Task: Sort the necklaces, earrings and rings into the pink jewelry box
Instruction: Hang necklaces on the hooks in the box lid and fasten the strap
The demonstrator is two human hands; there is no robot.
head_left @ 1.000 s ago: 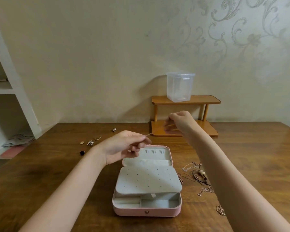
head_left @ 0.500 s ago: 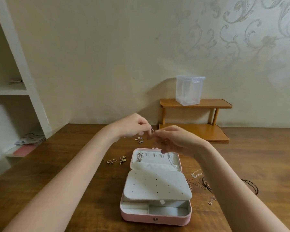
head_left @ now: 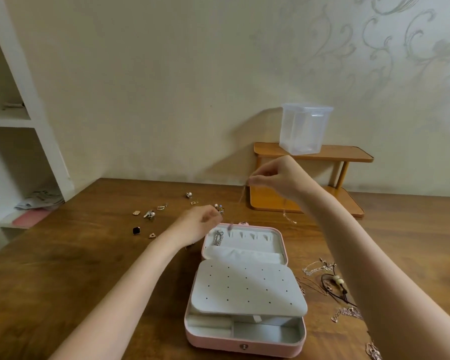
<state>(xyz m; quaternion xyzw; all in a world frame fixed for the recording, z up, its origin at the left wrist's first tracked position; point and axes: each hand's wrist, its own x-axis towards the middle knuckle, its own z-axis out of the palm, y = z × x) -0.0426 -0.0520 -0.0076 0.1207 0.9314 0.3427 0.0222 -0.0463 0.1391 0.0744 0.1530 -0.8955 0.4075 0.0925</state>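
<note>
Since a moment ago the right hand (head_left: pixel 276 178) has lifted, pinching a thin necklace (head_left: pixel 242 196) above the pink jewelry box (head_left: pixel 244 341), whose lid the left hand (head_left: pixel 200 224), fingers curled, has dropped to, readying hanging.

One pink jewelry box (head_left: pixel 244 344) is recorded at the centre, lying open. One perforated earring panel (head_left: pixel 247 288) is counted within it, with one silver piece (head_left: pixel 218 237) hung in the lid. At about 10 o'clock of the box, some nine small earrings (head_left: pixel 149 214) are scattered (blur prevents an exact count). At 3 o'clock, one tangle of necklaces (head_left: pixel 330 279) is noted; its strands cannot be separated. One thin chain (head_left: pixel 241 197) is held aloft. At 1 o'clock, one wooden two-tier shelf (head_left: pixel 315 153) and one clear plastic container (head_left: pixel 305 128) are listed. Two hands are counted: the left hand (head_left: pixel 198 226) and the right hand (head_left: pixel 276 176).
</note>
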